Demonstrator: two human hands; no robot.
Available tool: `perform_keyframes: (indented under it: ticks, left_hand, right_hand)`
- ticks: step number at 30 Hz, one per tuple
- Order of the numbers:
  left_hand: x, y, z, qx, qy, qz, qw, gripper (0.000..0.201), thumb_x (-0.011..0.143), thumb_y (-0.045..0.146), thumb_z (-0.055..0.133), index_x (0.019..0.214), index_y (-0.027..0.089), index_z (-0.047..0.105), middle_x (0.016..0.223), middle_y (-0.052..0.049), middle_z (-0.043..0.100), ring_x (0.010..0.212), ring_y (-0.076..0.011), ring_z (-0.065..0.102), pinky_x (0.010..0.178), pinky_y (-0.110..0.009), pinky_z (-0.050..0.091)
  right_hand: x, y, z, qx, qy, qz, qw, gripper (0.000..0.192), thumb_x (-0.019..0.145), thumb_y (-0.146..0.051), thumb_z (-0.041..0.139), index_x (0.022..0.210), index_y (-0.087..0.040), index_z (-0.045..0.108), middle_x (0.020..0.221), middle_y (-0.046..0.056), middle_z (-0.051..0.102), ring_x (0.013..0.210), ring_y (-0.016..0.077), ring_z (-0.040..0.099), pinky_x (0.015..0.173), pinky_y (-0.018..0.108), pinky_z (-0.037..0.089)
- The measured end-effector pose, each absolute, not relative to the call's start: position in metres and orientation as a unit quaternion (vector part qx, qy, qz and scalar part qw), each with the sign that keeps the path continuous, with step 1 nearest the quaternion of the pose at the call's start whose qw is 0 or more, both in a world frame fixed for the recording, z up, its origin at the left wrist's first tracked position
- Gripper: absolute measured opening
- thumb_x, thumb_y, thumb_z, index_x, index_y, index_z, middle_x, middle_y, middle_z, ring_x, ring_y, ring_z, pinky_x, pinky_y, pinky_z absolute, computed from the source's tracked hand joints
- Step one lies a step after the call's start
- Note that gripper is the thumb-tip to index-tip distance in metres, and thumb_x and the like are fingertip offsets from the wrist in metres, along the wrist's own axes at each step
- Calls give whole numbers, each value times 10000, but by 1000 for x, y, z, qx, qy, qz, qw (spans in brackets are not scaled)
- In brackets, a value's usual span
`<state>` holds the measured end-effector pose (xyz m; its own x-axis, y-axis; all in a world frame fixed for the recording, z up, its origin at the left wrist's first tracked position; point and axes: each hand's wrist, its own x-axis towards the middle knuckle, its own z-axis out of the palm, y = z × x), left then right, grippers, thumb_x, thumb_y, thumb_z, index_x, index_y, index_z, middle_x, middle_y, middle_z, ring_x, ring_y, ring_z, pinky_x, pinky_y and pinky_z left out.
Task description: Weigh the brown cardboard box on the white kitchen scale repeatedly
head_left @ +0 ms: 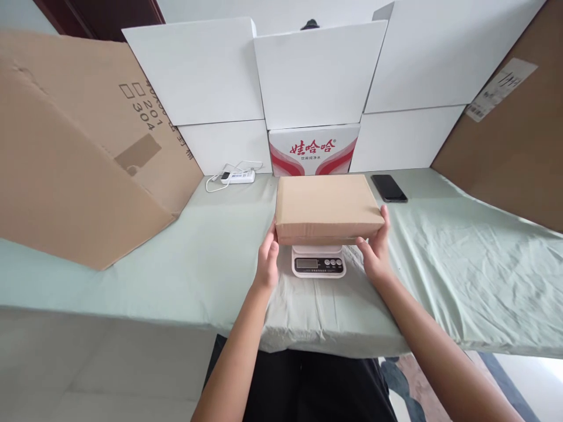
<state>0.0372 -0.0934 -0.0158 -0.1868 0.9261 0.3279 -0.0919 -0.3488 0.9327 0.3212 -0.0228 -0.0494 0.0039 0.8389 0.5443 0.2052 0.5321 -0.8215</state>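
While hands (267, 258) hold it, the carton (328, 202) is closed.

Bright, soft, diffuse light
Glare whitens the floor (539, 378) at lower right; edges look wide-angle stretched.

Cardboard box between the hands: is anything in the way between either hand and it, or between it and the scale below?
Nothing visible. The left hand and right hand touch the cardboard box at its sides, and nothing shows between it and the scale, though it hides most of the scale's top.
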Motion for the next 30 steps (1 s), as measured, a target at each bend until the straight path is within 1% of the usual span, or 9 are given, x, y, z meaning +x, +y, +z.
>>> perform_keyframes:
  ticks: [2, 4, 8, 12, 18, 21, 24, 27, 30]
  left_hand:
    - [38, -93, -17, 490, 414, 653, 403, 851, 1020, 851, 558, 1659, 292, 615, 1817, -114, 541, 1754, -394, 406, 1444, -549, 339]
    - [38, -92, -18, 480, 415, 652, 414, 834, 1021, 845, 566, 1650, 300, 623, 1814, -110, 546, 1750, -389, 414, 1434, -542, 359]
    - [36, -92, -22, 469, 420, 656, 417, 825, 1017, 854, 562, 1635, 315, 642, 1814, -96, 548, 1748, -386, 418, 1433, -540, 361]
    - [34, -91, -25, 476, 415, 656, 413, 825, 1023, 852, 556, 1649, 320, 631, 1815, -90, 547, 1749, -386, 416, 1437, -548, 354]
    - [33, -89, -28, 488, 416, 654, 402, 802, 1051, 829, 532, 1679, 334, 603, 1834, -74, 523, 1772, -374, 373, 1466, -551, 296]
    - [33, -89, -29, 489, 413, 655, 402, 813, 1052, 828, 530, 1703, 342, 578, 1847, -75, 502, 1768, -374, 381, 1457, -545, 326]
    - [29, -87, -30, 465, 418, 691, 362, 872, 1027, 841, 565, 1739, 339, 530, 1892, -67, 423, 1797, -355, 310, 1469, -489, 304]
    - [26, -84, -31, 432, 420, 731, 320, 905, 1010, 850, 577, 1745, 323, 524, 1908, -67, 389, 1812, -331, 255, 1480, -440, 264]
    - [25, -83, -31, 431, 419, 733, 319, 891, 1016, 840, 577, 1734, 314, 543, 1898, -73, 409, 1808, -327, 267, 1480, -433, 261]
  right_hand:
    - [320, -18, -47, -406, -657, 273, 573, 1055, 984, -721, 712, 1826, -427, 147, 1917, 69, 263, 1806, 423, 246, 1474, 741, 177]
    - [319, -15, -45, -410, -659, 274, 568, 1036, 993, -722, 696, 1826, -402, 169, 1890, 94, 306, 1783, 426, 284, 1466, 737, 199]
    - [319, -16, -43, -404, -664, 270, 569, 991, 1009, -715, 670, 1821, -408, 193, 1877, 103, 316, 1761, 429, 320, 1450, 738, 236]
    - [319, -17, -42, -401, -671, 261, 567, 961, 1021, -694, 660, 1819, -416, 202, 1872, 106, 332, 1734, 420, 375, 1429, 724, 303]
    - [318, -18, -40, -404, -674, 255, 563, 948, 1024, -696, 652, 1815, -393, 226, 1851, 127, 361, 1671, 411, 460, 1375, 691, 409]
    - [318, -19, -38, -405, -674, 244, 567, 921, 1027, -686, 642, 1808, -394, 249, 1817, 133, 403, 1623, 401, 507, 1305, 665, 493]
    - [321, -19, -36, -405, -665, 200, 595, 886, 1020, -667, 637, 1794, -408, 291, 1706, 142, 492, 1498, 388, 600, 1180, 645, 572]
    - [326, -17, -32, -405, -642, 151, 633, 849, 1000, -657, 639, 1765, -428, 349, 1638, 137, 510, 1425, 383, 644, 1113, 634, 585]
    - [327, -15, -29, -418, -613, 156, 652, 829, 986, -662, 622, 1742, -422, 383, 1611, 135, 523, 1397, 381, 661, 1079, 625, 589]
